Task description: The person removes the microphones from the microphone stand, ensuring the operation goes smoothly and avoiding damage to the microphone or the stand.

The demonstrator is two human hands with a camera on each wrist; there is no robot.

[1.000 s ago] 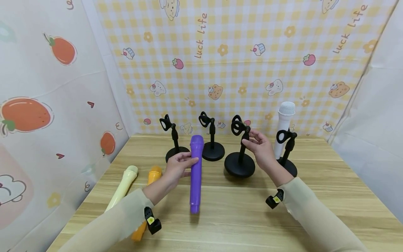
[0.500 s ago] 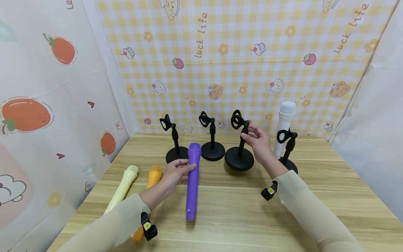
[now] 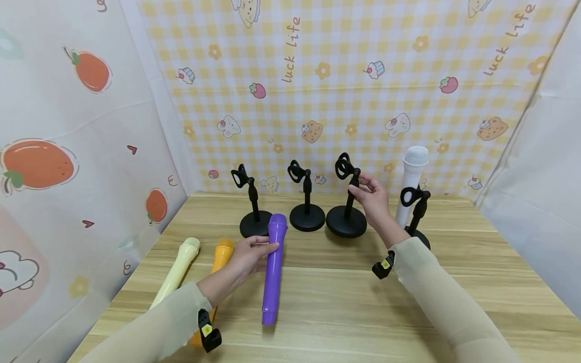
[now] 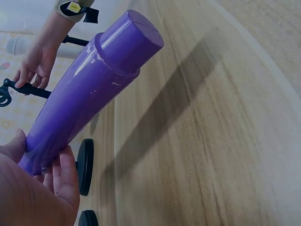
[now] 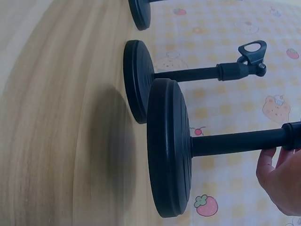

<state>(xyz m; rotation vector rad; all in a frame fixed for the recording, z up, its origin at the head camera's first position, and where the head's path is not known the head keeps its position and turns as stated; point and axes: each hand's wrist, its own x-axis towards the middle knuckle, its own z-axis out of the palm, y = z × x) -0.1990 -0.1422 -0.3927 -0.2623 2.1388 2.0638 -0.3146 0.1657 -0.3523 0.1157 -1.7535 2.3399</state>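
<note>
My left hand (image 3: 247,256) pinches a purple microphone (image 3: 274,277) by its upper handle, thumb on one side and fingers on the other. Its head points toward the stands; in the left wrist view the tail end (image 4: 131,40) hangs above the wood, casting a long shadow. The fingers of my right hand (image 3: 375,201) grip the upper pole of a black microphone stand (image 3: 347,223), its clip vacant. Seen from the right wrist, the round base (image 5: 167,150) of that stand is raised off the tabletop, with a shadow beside it.
Two more black stands, a left one (image 3: 255,224) and a middle one (image 3: 307,218), line the back. At right, a white microphone (image 3: 415,164) stands upright behind another stand (image 3: 419,209). A cream microphone (image 3: 177,272) and an orange microphone (image 3: 222,254) lie on the wooden table (image 3: 327,312) at left.
My left hand has drawn the purple microphone toward me and slightly left. My right hand has carried its stand farther back, level with the middle stand.
</note>
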